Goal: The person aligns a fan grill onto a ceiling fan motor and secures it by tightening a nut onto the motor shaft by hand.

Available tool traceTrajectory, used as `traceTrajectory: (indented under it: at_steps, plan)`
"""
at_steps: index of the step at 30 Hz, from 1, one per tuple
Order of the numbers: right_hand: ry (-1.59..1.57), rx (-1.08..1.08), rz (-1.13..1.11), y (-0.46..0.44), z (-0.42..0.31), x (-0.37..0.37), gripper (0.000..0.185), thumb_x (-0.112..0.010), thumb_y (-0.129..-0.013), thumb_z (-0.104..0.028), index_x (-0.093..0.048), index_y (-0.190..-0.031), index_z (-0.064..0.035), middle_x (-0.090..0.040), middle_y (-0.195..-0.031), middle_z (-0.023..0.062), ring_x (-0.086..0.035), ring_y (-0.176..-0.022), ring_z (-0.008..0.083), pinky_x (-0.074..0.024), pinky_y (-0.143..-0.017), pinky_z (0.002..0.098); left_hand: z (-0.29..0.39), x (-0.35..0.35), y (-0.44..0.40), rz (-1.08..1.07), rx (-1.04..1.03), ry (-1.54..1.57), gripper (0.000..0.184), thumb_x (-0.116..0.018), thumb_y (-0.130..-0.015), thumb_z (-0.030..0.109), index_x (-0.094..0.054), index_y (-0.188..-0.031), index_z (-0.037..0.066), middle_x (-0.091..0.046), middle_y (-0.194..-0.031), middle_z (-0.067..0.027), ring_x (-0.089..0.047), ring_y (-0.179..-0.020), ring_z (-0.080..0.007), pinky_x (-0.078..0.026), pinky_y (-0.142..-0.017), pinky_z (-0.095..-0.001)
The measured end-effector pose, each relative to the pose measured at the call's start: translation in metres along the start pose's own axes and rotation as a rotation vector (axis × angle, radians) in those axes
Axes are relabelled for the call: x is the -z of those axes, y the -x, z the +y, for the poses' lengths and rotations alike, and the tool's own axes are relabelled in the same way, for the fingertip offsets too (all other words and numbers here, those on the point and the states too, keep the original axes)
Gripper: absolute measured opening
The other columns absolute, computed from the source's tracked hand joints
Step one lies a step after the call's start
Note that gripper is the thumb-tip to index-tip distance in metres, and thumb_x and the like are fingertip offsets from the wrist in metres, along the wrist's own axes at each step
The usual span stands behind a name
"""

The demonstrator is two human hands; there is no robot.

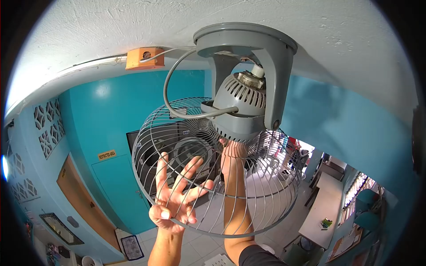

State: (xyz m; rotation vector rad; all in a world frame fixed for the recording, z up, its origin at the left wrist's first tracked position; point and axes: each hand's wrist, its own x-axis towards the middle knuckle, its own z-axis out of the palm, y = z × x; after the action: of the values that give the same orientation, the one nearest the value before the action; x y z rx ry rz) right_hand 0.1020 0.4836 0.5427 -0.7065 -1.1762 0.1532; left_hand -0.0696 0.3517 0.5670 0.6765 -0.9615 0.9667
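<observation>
A grey fan hangs from the ceiling, its vented motor housing (242,95) held by a grey bracket (280,84). Below the housing is a round wire guard (270,195); no blades show in it. My left hand (175,197) is at the guard's left side, fingers spread along the wires, thumb bent near the lower rim. My right hand (234,155) reaches up inside the guard to the middle, just under the motor housing. Its fingers are bunched there, partly behind wires; what they hold, if anything, is hidden. A grey cable (171,88) loops beside the bracket into the housing.
An orange junction box (145,58) sits on the ceiling edge at left. Behind are a teal door (117,190), a brown door (84,199) and dark front-loading machines (191,150). A long white table (324,206) stands at the lower right, on the tiled floor below.
</observation>
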Motion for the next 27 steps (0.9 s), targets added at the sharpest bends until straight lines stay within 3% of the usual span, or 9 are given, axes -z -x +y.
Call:
traceTrajectory:
  at_steps: [2, 6, 8, 9, 10, 13, 17, 24, 27]
  plan:
    - [1.078, 0.093, -0.286, 0.0, -0.023, 0.002, 0.035, -0.038, -0.079, -0.018, -0.047, -0.1, 0.009, -0.048, -0.1, 0.0237, -0.044, -0.098, 0.0318, -0.0308, -0.09, 0.0393, -0.001, 0.0, 0.0, 0.0, -0.011, 0.009, 0.098, -0.043, -0.058, -0.007, 0.015, -0.128, 0.028, 0.015, -0.131, -0.025, -0.012, -0.115, -0.0526, -0.048, -0.066, -0.0525]
    - [1.051, -0.032, -0.46, -0.009, -0.044, 0.0, 0.031, -0.041, -0.079, -0.019, -0.05, -0.093, 0.0073, -0.051, -0.092, 0.0208, -0.048, -0.087, 0.03, -0.035, -0.082, 0.0382, 0.0, 0.0, 0.0, -0.001, -0.013, 0.0, 0.098, -0.044, -0.058, -0.007, 0.015, -0.128, 0.028, 0.016, -0.13, -0.0255, -0.013, -0.115, -0.0527, -0.048, -0.066, -0.0528]
    - [1.22, 0.222, -0.275, -0.002, -0.03, 0.002, 0.028, -0.042, -0.079, -0.021, -0.051, -0.086, 0.0045, -0.051, -0.086, 0.0162, -0.048, -0.081, 0.0263, -0.0366, -0.077, 0.0367, -0.001, 0.0, 0.0, -0.006, -0.011, 0.005, 0.098, -0.043, -0.058, -0.007, 0.015, -0.128, 0.028, 0.016, -0.13, -0.0259, -0.013, -0.115, -0.0527, -0.048, -0.067, -0.0528]
    - [1.243, 0.777, 0.088, -0.001, -0.022, 0.003, 0.025, -0.044, -0.079, -0.022, -0.051, -0.082, 0.0016, -0.05, -0.079, 0.0124, -0.047, -0.075, 0.022, -0.0372, -0.072, 0.0356, -0.001, 0.001, 0.001, -0.005, -0.009, 0.006, 0.098, -0.043, -0.058, -0.007, 0.015, -0.128, 0.028, 0.016, -0.13, -0.0259, -0.013, -0.115, -0.0527, -0.048, -0.067, -0.0528]
    - [1.245, 0.776, 0.089, 0.0, -0.016, 0.004, 0.025, -0.044, -0.079, -0.022, -0.051, -0.082, 0.0016, -0.05, -0.079, 0.0124, -0.047, -0.075, 0.022, -0.0372, -0.072, 0.0356, -0.001, 0.001, 0.001, -0.007, -0.009, -0.002, 0.098, -0.043, -0.058, -0.007, 0.016, -0.128, 0.028, 0.016, -0.13, -0.0258, -0.013, -0.115, -0.0526, -0.048, -0.066, -0.0526]
    - [-1.283, -0.269, -0.081, -0.002, -0.014, -0.005, 0.023, -0.047, -0.079, -0.024, -0.051, -0.083, -0.002, -0.051, -0.08, 0.0088, -0.05, -0.079, 0.0207, -0.0374, -0.083, 0.0343, 0.0, 0.001, 0.0, -0.011, -0.007, -0.012, 0.098, -0.043, -0.058, -0.007, 0.016, -0.128, 0.028, 0.016, -0.13, -0.0258, -0.013, -0.115, -0.0526, -0.049, -0.066, -0.052]
    - [-1.07, -0.144, -0.381, -0.012, 0.014, 0.013, 0.02, -0.042, -0.084, -0.021, -0.048, -0.091, -0.003, -0.05, -0.087, 0.0053, -0.049, -0.086, 0.0188, -0.0362, -0.088, 0.0337, 0.0, -0.001, 0.0, -0.003, -0.004, -0.022, 0.098, -0.043, -0.058, -0.007, 0.016, -0.128, 0.028, 0.016, -0.13, -0.0256, -0.014, -0.115, -0.0521, -0.049, -0.065, -0.0512]
    - [-0.449, 0.067, 0.056, -0.001, 0.061, -0.003, 0.017, -0.037, -0.086, -0.014, -0.041, -0.101, -0.0056, -0.047, -0.094, 0.0011, -0.047, -0.091, 0.0136, -0.0354, -0.089, 0.034, 0.003, 0.002, 0.0, -0.008, 0.01, -0.029, 0.098, -0.044, -0.058, -0.006, 0.016, -0.128, 0.028, 0.017, -0.13, -0.0249, -0.015, -0.115, -0.0516, -0.049, -0.065, -0.0512]
    - [-0.61, 0.111, 0.002, 0.001, 0.063, -0.007, 0.015, -0.035, -0.086, -0.013, -0.04, -0.099, -0.0062, -0.046, -0.098, 0.0015, -0.047, -0.093, 0.0147, -0.0355, -0.089, 0.034, 0.003, 0.002, 0.0, -0.005, 0.003, -0.023, 0.098, -0.044, -0.058, -0.006, 0.015, -0.128, 0.029, 0.017, -0.13, -0.0248, -0.015, -0.115, -0.0522, -0.049, -0.065, -0.0511]
